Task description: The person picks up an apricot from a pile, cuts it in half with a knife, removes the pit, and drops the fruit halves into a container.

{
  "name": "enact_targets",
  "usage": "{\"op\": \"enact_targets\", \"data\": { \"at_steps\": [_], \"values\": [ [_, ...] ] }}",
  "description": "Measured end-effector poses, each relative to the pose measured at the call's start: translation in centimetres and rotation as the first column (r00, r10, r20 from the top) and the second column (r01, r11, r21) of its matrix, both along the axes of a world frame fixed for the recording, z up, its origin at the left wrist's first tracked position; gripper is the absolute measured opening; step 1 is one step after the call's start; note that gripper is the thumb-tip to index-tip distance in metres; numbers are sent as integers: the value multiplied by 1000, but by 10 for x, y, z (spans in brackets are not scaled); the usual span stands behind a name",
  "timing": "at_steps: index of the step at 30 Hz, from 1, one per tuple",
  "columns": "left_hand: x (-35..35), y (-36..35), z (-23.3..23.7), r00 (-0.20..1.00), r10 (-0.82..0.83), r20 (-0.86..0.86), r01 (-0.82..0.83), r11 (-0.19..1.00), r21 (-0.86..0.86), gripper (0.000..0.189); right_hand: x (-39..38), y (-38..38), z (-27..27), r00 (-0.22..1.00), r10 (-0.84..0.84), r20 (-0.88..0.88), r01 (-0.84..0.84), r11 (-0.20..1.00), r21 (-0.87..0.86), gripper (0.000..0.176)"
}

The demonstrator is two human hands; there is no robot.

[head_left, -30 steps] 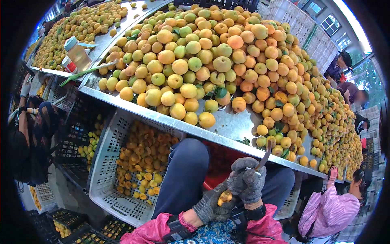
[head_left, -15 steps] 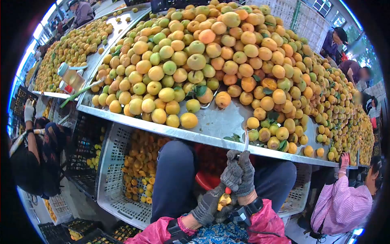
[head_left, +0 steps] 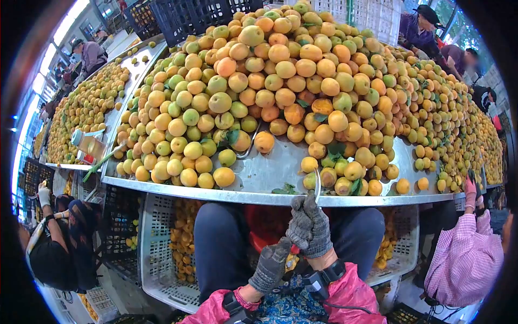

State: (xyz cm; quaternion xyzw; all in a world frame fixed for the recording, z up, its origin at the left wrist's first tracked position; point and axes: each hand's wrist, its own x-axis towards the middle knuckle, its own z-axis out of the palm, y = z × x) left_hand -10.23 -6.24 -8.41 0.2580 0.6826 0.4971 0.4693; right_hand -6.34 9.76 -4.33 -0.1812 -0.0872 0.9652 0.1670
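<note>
My right hand (head_left: 309, 227), in a grey knit glove, is closed around a small curved knife (head_left: 318, 186). Its pale blade points up towards the table edge, and a bit of red handle shows below the fist. Just below and to the left, my left hand (head_left: 271, 265), gloved the same way, has its fingers closed beside a yellow-orange apricot piece (head_left: 292, 263). That piece is partly covered by the glove. Both hands are above my lap, and a heap of apricots (head_left: 286, 70) lies on the metal table (head_left: 270, 167) in front.
Under the table stands a white crate (head_left: 156, 243) with orange fruit pieces; a red tub (head_left: 259, 227) sits between my knees. A jar (head_left: 89, 144) rests on the table at the left. A person in a pink checked shirt (head_left: 467, 259) works at my right, another person (head_left: 59, 243) at my left.
My view has shifted, so the heap sits further left. My left hand has moved slightly down and away from my right, which keeps the knife upright.
</note>
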Motion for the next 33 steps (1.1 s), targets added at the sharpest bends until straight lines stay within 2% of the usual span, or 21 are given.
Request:
{"op": "enact_targets", "data": {
  "at_steps": [1, 3, 4, 6, 8, 9, 10, 11, 12, 14, 15, 16, 18, 23, 26, 28, 29, 30, 31, 32, 33],
  "values": [
    [-1, 1, 2, 1000, -3, 1, 3, 1000, -3, 56, -1, 1, 0, 1000, -3, 1, 3, 1000, -3, 38],
    [-2, 4, 7, 951, -94, -296, 79, 995, -62, 47, -1, 3, 2, 999, -7, -39, 8, 1000, 24, 33],
    [-5, 7, 9, 951, -98, -293, 84, 995, -60, 47, 0, 5, 2, 999, -12, -36, 13, 1000, 26, 33],
    [-17, 10, 12, 908, -3, -419, 41, 996, 82, 33, -1, 8, -3, 996, -74, -57, 66, 988, -139, 32],
    [-37, 18, 40, 886, 41, -462, 31, 989, 146, 19, 7, 13, 1, 980, -188, -70, 181, 980, -87, 34],
    [-42, 17, 46, 976, 136, -168, -109, 981, 159, 22, 11, 13, 6, 987, -154, 50, 145, 977, 155, 35],
    [-45, 15, 49, 964, 227, 139, -245, 961, 130, 28, 15, 12, 13, 974, -148, 170, 73, 922, 381, 37],
    [-44, 17, 51, 967, 244, 76, -255, 947, 197, 34, 23, 14, 25, 968, -28, 251, -107, 856, 506, 37],
    [-43, 19, 54, 966, 249, 70, -259, 945, 200, 34, 19, 6, 28, 969, -23, 245, -109, 854, 508, 37],
    [-41, 22, 59, 945, 300, -130, -265, 935, 234, 33, 14, -20, 29, 863, -202, 464, -369, 376, 850, 36],
    [-44, 21, 58, 924, 217, -314, -159, 967, 198, 34, 15, -26, 30, 865, -233, 443, -373, 291, 881, 39],
    [-41, 25, 57, 926, 218, -307, -161, 966, 200, 34, 13, -29, 33, 863, -235, 448, -379, 288, 880, 39],
    [-32, 28, 54, 919, 389, 67, -391, 872, 295, 36, 13, -37, 41, 818, -274, 506, -454, 232, 860, 39],
    [-29, 24, 46, 898, 408, 167, -440, 852, 284, 43, 19, -46, 21, 832, -270, 485, -442, 206, 873, 35],
    [-33, 26, 50, 849, 416, 327, -489, 852, 187, 51, 23, -51, 15, 831, -296, 471, -404, 260, 877, 31],
    [-34, 25, 52, 800, 418, 430, -503, 858, 103, 54, 25, -55, 19, 821, -339, 460, -407, 218, 887, 27],
    [-36, 25, 51, 801, 418, 428, -502, 859, 102, 54, 28, -54, 20, 827, -253, 502, -365, 436, 822, 25],
    [-39, 25, 49, 725, 393, 566, -507, 861, 51, 56, 32, -52, 20, 838, -158, 523, -322, 630, 707, 23],
    [-42, 24, 46, 627, 365, 688, -505, 863, 1, 58, 37, -52, 20, 868, -110, 484, -269, 715, 645, 22],
    [-44, 23, 45, 629, 368, 685, -509, 861, 5, 58, 39, -50, 21, 871, -106, 479, -269, 713, 647, 22],
    [-47, 21, 44, 533, 336, 776, -483, 874, -48, 60, 42, -48, 25, 866, -160, 475, -248, 686, 684, 23]
  ]
}}
